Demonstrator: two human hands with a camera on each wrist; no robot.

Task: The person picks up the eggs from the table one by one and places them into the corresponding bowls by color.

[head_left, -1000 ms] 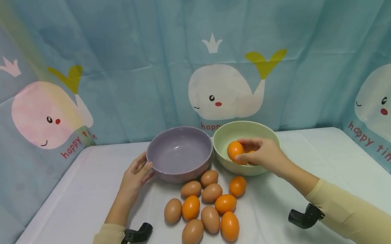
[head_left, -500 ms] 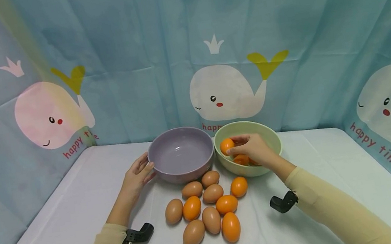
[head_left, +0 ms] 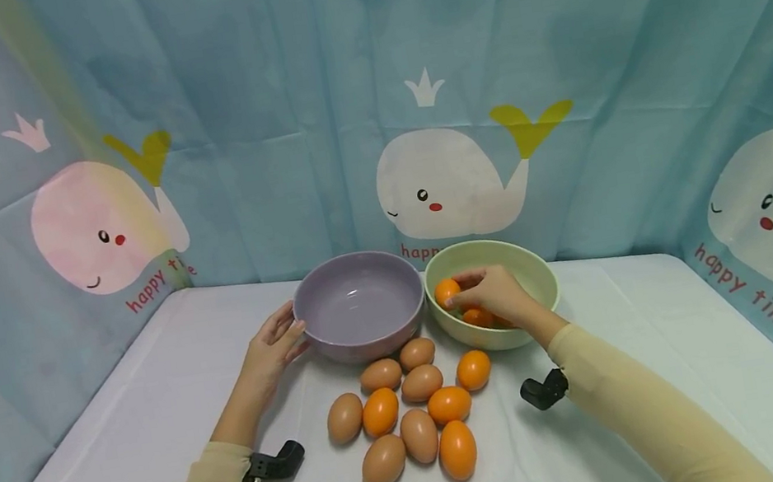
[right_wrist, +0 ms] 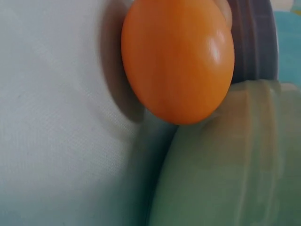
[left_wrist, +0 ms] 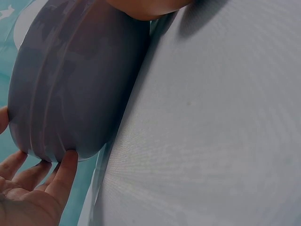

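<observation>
My left hand [head_left: 271, 350] is at the left side of a purple bowl [head_left: 360, 345]. In the left wrist view its fairly straight fingers [left_wrist: 63, 181] touch the bowl's outer wall [left_wrist: 84, 84]. My right hand [head_left: 495, 293] reaches into the light green bowl [head_left: 537, 273] and pinches a smooth orange egg [head_left: 447, 293] near the inner left wall. Under that hand more orange eggs [head_left: 477, 317] lie in the bowl, partly hidden. The right wrist view shows a loose orange egg [right_wrist: 178, 61] beside the green bowl's outer wall [right_wrist: 211, 174], but not the hand.
On the white table [head_left: 582, 445], several brown eggs [head_left: 419, 436] and several orange eggs [head_left: 457, 450] lie in a loose group before the bowls. The bowls stand side by side near the far edge. A blue whale-print curtain [head_left: 254, 211] hangs behind.
My right hand has moved left inside the green bowl with the orange egg, which is now near the left wall and slightly lower than half a second ago. My left hand stays put.
</observation>
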